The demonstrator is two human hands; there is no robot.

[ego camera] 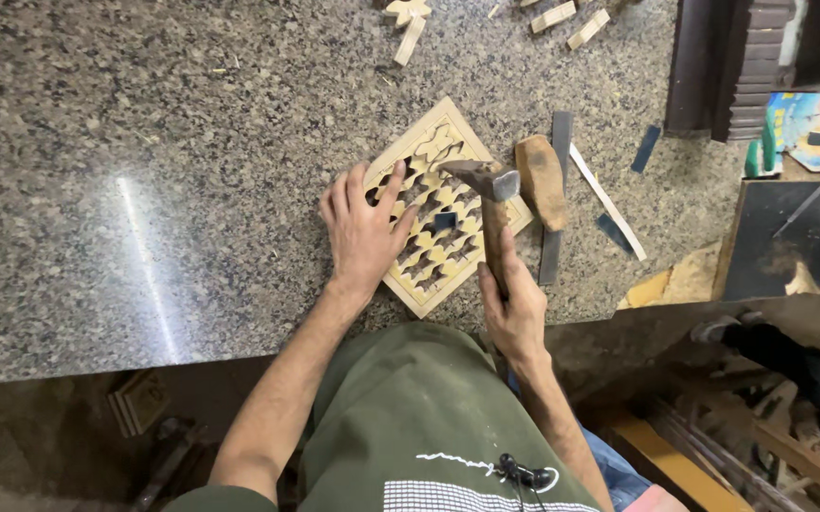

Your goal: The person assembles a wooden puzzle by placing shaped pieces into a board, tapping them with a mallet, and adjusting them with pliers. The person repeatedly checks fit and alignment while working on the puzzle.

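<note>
My left hand (pixel 364 226) lies flat, fingers spread wide, on the left corner of the wooden lattice panel (pixel 443 204). It grips nothing; it presses down, and I judge this is to keep the panel from shifting on the granite worktop (pixel 144 142) under a blow.

The panel is square and sits turned like a diamond, one corner toward me and the opposite corner away, so it has no long axis of its own. It lies flat near the front edge of the worktop, directly ahead of my body. A small dark square piece (pixel 445 221) sits in the lattice near its centre; what it is, I cannot tell.

My right hand (pixel 516 308) is closed around the lower end of the hammer (pixel 493 204) handle. The handle's long axis runs from my hand away from me, nearly straight up the frame. The metal head lies crosswise above the panel's right half, its narrow end pointing left. Whether the head touches the wood cannot be determined.

Just right of the hammer lies a wooden block (pixel 542 180), resting on a dark flat strip (pixel 556 199). A pale thin slat (pixel 607 201) runs diagonally beside them, clear of the working area. Small wood offcuts (pixel 554 16) lie at the far edge.
</note>
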